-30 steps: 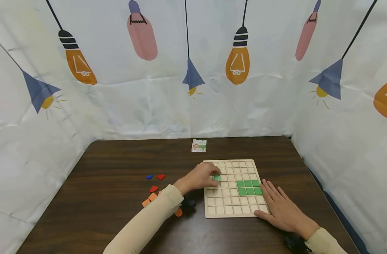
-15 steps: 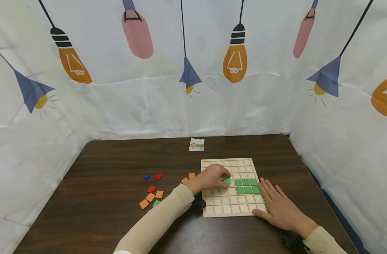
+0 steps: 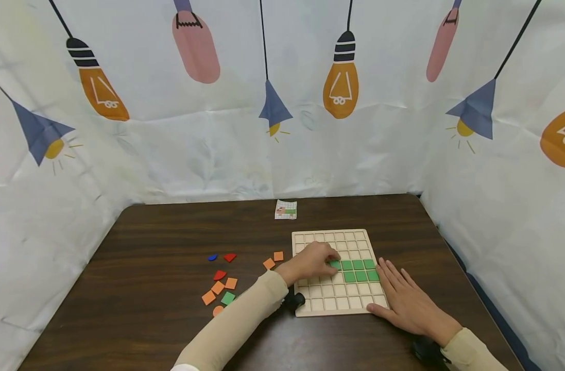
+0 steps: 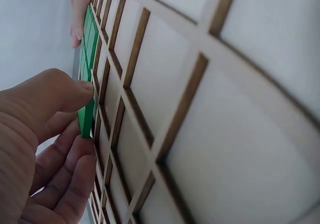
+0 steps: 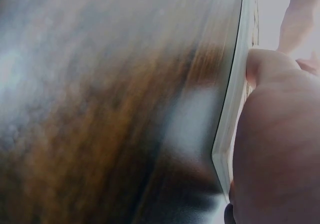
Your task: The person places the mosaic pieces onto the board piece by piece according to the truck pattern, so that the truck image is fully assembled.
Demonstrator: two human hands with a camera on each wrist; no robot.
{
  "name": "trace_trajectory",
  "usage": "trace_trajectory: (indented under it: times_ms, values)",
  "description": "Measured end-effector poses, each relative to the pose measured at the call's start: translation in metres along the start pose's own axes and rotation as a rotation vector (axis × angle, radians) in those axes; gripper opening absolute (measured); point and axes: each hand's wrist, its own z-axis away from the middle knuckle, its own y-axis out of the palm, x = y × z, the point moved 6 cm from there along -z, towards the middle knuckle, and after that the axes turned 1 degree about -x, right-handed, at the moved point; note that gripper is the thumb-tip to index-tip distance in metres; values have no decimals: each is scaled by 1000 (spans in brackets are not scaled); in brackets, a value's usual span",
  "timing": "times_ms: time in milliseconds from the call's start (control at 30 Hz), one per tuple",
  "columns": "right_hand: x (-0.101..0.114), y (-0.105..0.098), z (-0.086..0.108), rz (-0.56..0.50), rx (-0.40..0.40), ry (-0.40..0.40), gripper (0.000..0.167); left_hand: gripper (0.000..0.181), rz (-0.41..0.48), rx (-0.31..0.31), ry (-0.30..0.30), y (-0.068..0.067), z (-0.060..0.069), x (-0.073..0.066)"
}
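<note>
My left hand (image 3: pixel 312 260) pinches a green square tile (image 3: pixel 335 265) low over the pale wooden grid board (image 3: pixel 323 306). In the left wrist view, the thumb presses on that tile (image 4: pixel 86 120), and the other fingers curl below it. It lines up with the upper of two rows of green tiles (image 3: pixel 358 270) set in the grid; whether it lies fully in its cell I cannot tell. Flat along the board's right edge rests my right hand (image 3: pixel 409 300), fingers straight, thumb on the near right corner. In the right wrist view, the thumb (image 5: pixel 267 63) touches the board's rim.
Left of the board lie several orange square tiles (image 3: pixel 218 287), a loose green tile (image 3: pixel 227 298), red pieces (image 3: pixel 219 275), a blue piece (image 3: pixel 212 257) and an orange round piece (image 3: pixel 218 310), partly behind the left sleeve. A small pattern card (image 3: pixel 286 209) lies at the table's far edge.
The left hand has carried the green tile rightward across the board to the end of the upper green row. More loose pieces show beside the sleeve. The right hand stays at the board's edge.
</note>
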Motion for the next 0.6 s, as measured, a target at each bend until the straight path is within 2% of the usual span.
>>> trace_trajectory:
  times_ms: [167,600]
  values:
    - [0,0,0,-6,1,0,103,28,-11,-14,16,1,-1,-2]
    - [1,-1,0,7,-13,-7,102,30,-23,0,10,2,-1,-2]
